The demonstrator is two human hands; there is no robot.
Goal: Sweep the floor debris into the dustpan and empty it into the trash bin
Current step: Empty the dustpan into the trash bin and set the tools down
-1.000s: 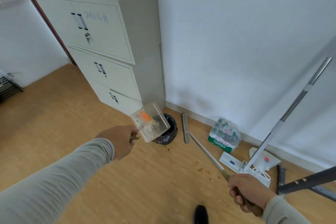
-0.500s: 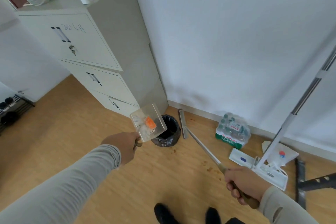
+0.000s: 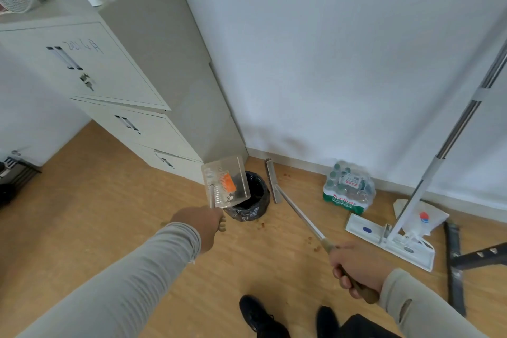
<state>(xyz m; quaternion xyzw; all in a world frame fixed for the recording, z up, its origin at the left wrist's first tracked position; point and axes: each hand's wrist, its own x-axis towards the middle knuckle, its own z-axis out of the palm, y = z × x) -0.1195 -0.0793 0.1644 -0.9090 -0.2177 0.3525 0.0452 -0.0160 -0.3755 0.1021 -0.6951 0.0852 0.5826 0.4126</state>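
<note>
The left hand (image 3: 201, 223) grips the handle of the clear dustpan (image 3: 225, 181), held up just above the near rim of the black-lined trash bin (image 3: 251, 200) by the cabinet (image 3: 153, 85) corner. The right hand (image 3: 356, 266) grips the broom (image 3: 299, 215) handle. The pan looks light and stiff; its orange scrap (image 3: 228, 182) should slide out when tipped.

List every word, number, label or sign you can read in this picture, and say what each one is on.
"2021" followed by further handwritten marks too unclear to read: on the top door of the filing cabinet.
Red label with white characters: on the pack of water bottles, too small to read.
White lettering on the pack's green base: too blurred to read.
Red and blue round mark: on the white bag behind the mop, no legible text.
</note>
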